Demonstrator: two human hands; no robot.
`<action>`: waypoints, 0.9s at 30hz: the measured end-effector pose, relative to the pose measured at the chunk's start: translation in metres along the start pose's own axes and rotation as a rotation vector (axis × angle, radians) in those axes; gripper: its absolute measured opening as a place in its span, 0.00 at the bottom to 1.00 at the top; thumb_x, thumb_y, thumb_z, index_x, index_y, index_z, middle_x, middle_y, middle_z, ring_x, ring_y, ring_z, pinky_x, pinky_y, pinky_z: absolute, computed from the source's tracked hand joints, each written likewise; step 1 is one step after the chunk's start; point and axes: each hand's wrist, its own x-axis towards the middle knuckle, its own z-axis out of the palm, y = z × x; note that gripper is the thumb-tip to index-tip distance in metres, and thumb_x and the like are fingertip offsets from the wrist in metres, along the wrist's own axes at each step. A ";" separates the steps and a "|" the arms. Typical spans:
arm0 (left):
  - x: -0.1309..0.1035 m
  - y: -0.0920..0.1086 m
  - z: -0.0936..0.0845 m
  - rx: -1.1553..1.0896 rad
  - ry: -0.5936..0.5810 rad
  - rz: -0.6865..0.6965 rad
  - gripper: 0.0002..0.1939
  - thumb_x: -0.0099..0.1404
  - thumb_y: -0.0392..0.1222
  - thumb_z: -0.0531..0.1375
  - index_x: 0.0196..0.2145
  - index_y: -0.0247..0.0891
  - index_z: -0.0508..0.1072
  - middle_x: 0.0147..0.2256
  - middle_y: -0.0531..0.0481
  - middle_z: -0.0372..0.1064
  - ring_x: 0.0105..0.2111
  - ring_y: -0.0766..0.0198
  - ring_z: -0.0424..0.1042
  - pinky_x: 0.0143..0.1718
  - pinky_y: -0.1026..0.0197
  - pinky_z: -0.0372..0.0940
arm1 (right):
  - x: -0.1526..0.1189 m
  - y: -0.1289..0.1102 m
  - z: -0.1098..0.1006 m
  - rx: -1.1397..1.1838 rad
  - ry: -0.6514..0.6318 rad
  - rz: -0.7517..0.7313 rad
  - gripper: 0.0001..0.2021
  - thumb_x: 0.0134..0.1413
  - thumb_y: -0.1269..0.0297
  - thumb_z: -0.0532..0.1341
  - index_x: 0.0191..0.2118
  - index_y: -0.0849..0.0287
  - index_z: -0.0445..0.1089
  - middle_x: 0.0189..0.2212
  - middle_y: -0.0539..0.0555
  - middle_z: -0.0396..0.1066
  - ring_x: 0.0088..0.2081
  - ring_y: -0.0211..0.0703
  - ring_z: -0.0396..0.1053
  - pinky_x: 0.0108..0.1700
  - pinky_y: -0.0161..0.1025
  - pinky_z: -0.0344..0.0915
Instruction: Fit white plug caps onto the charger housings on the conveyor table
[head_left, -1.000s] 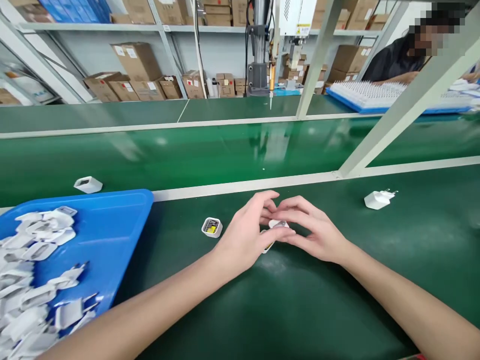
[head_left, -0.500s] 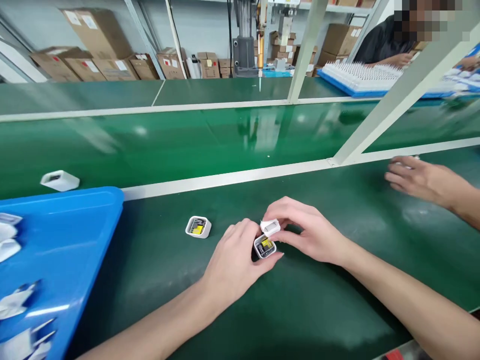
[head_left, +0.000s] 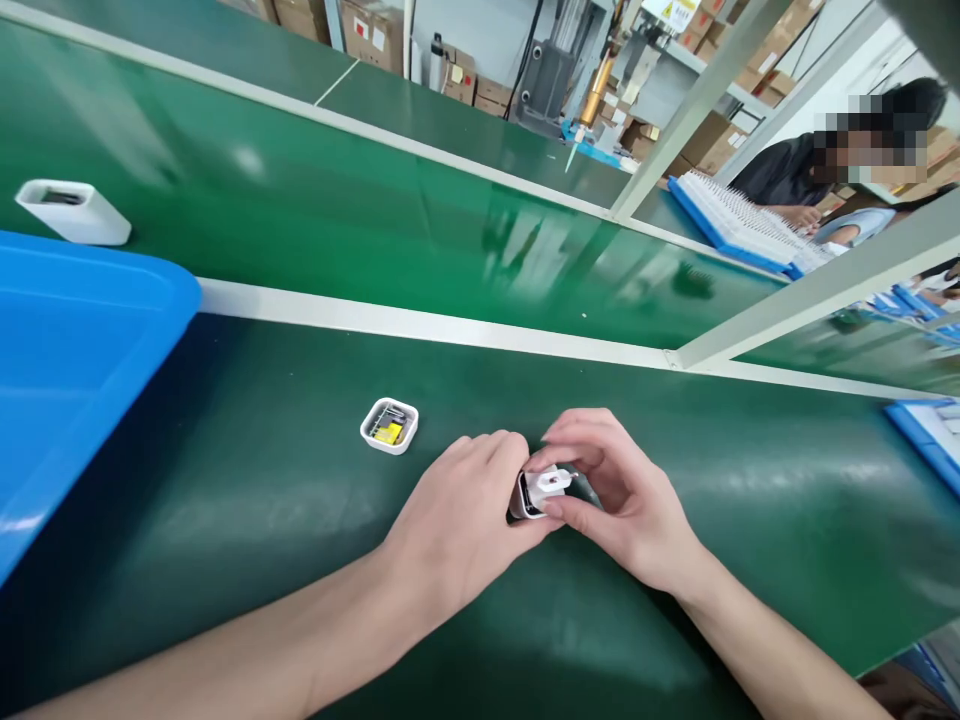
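Near the middle of the green bench, my left hand (head_left: 457,515) is closed around a white charger housing (head_left: 517,498) with its open end turned to the right. My right hand (head_left: 630,500) pinches a white plug cover (head_left: 553,482) between thumb and fingers. That cover sits at the housing's mouth, slightly tilted, and a dark gap shows on its left side. How deep it sits I cannot tell. To the left of my hands, a second charger housing (head_left: 389,428) stands open end up, with yellow and dark electronic parts inside.
A blue tray (head_left: 135,290) stands at the left. Behind it, another white housing (head_left: 94,215) lies on the green conveyor (head_left: 360,220). A slanted metal post (head_left: 817,270) rises at the right. Co-workers (head_left: 787,170) sit beyond, near a blue tray of white pieces (head_left: 750,225).
The plug cover has come down from above the housing to its mouth, hiding the parts inside. My view has tilted and shifted. Another person's hand at the right is gone from view.
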 end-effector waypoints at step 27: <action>0.001 0.002 0.004 0.064 0.071 0.101 0.19 0.64 0.44 0.63 0.28 0.43 0.54 0.28 0.55 0.63 0.28 0.60 0.62 0.31 0.58 0.54 | -0.001 -0.036 0.010 -0.847 -0.130 -0.179 0.10 0.65 0.79 0.55 0.44 0.59 0.68 0.37 0.54 0.70 0.36 0.42 0.63 0.38 0.42 0.62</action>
